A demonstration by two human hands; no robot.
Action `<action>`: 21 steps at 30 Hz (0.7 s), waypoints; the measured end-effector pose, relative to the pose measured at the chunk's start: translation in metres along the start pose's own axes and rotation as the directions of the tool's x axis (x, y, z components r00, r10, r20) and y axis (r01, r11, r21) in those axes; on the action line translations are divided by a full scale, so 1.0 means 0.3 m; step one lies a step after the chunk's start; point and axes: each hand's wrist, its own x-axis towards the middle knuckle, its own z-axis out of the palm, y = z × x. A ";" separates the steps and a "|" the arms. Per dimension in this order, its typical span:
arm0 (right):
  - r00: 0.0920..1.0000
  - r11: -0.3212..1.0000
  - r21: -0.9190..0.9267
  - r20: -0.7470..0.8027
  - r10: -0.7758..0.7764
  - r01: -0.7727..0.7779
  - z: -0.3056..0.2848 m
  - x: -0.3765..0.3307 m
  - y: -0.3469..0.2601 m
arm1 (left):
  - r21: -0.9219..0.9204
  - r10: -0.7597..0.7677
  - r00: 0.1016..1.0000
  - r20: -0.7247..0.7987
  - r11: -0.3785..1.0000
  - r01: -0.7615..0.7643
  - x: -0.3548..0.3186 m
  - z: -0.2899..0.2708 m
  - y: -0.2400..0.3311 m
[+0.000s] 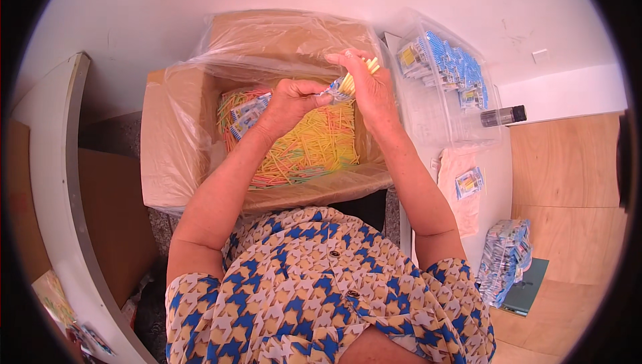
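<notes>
Two bare hands meet above the right half of an open cardboard box (167, 137) lined with clear plastic. The left grip (292, 104) pinches the edge of a clear packet (332, 91) with blue print, thumb against fingers. The right grip (374, 93) is closed around a bundle of thin yellow sticks (348, 85), which lies at the packet, between the hands; how far inside it sits is hard to tell. Loose coloured sticks (307, 140) cover the box's bottom, with printed packets (249, 115) near its left edge. To the right, a white worktop (493, 193) carries a clear bin (441, 120) of blue-striped packets (458, 63) toward its far edge. Nearer, a pale cloth (458, 215) bears one small packet (469, 183).
</notes>
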 end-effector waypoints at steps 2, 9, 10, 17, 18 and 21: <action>0.993 0.994 0.080 0.102 0.066 -0.074 -0.003 -0.003 0.008 | -0.058 -0.016 1.000 -0.004 0.998 0.016 -0.003 -0.001 0.002; 0.953 0.971 -0.095 0.233 -0.192 0.219 -0.056 -0.032 0.043 | -0.117 -0.047 0.996 0.073 0.992 0.055 -0.005 -0.007 -0.008; 0.953 0.956 -0.119 0.180 -0.243 0.266 -0.066 -0.031 0.059 | -0.141 -0.043 0.994 0.095 0.988 0.057 -0.002 -0.004 -0.013; 0.991 0.808 0.578 -0.010 -0.136 0.117 -0.101 0.001 -0.059 | -0.081 -0.052 0.993 0.106 0.995 0.061 0.005 -0.018 -0.069; 0.991 0.806 0.580 -0.017 -0.133 0.118 -0.094 0.006 -0.054 | -0.061 -0.073 0.992 0.101 0.995 0.079 0.003 -0.018 -0.065; 0.979 0.755 0.654 0.125 -0.159 0.039 -0.068 0.024 -0.036 | -0.031 -0.095 0.990 0.104 0.995 0.098 -0.001 -0.009 -0.051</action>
